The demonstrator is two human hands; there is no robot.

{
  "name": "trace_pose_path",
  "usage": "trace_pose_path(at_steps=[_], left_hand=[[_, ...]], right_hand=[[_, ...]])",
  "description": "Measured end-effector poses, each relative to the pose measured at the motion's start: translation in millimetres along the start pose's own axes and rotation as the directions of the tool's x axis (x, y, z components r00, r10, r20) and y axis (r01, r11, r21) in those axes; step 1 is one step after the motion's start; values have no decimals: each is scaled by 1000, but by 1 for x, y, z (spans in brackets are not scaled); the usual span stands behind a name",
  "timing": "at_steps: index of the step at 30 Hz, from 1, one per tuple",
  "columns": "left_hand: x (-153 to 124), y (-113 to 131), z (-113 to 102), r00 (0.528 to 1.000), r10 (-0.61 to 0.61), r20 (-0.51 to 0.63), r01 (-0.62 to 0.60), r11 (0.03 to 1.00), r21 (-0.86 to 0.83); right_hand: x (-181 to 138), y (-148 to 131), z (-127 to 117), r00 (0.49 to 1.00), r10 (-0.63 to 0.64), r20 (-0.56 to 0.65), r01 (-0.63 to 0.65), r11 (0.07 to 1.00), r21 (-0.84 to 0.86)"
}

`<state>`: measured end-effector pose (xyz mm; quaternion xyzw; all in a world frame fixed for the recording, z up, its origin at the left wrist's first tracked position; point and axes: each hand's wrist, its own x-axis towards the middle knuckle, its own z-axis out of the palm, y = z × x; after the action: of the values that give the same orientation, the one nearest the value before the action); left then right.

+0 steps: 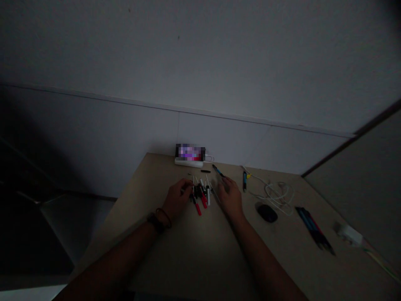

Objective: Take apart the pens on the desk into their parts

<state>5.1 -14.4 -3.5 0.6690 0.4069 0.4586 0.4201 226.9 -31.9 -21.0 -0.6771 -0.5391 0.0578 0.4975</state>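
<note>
A loose cluster of several markers (202, 194), red, black and white, lies on the beige table (194, 251) between my hands. My left hand (178, 200) rests at the cluster's left side, its fingers curled on the markers there. My right hand (230, 194) lies to the right of the cluster and grips a blue-and-black pen (218, 170) that points away toward the wall. A dark band and watch sit on my left wrist.
A lit phone (190, 152) leans on a white block at the table's back edge. A second blue pen (244, 182), a white cable (275, 194), a black mouse (267, 213), a bundle of pens (313, 228) and a white charger (349, 234) lie on the right.
</note>
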Motion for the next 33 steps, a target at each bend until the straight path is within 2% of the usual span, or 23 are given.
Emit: trace_pose_path(at_steps=[5, 9, 19, 22, 25, 30, 33], left_hand=[[0, 2, 0, 1000, 2, 1, -2, 1000, 8], [0, 1, 1, 1000, 12, -10, -12, 1000, 11], [1, 0, 1, 999, 24, -43, -21, 998, 55], [1, 2, 1, 998, 22, -53, -19, 998, 65], [1, 4, 1, 997, 23, -74, -19, 998, 58], [0, 4, 1, 993, 48, -109, -39, 996, 77], [0, 2, 0, 987, 105, -121, -86, 985, 148]], right_hand=[[3, -5, -4, 992, 104, -67, -91, 981, 171], [5, -5, -5, 978, 194, -74, -160, 933, 321], [8, -22, -22, 941, 292, -170, -140, 795, 590], [7, -29, -21, 926, 363, -107, -199, 708, 678], [1, -33, -15, 915, 403, 31, -293, 609, 737], [-11, -42, -5, 904, 327, 274, -406, 467, 785], [-15, -45, -3, 900, 286, 328, -424, 410, 808]])
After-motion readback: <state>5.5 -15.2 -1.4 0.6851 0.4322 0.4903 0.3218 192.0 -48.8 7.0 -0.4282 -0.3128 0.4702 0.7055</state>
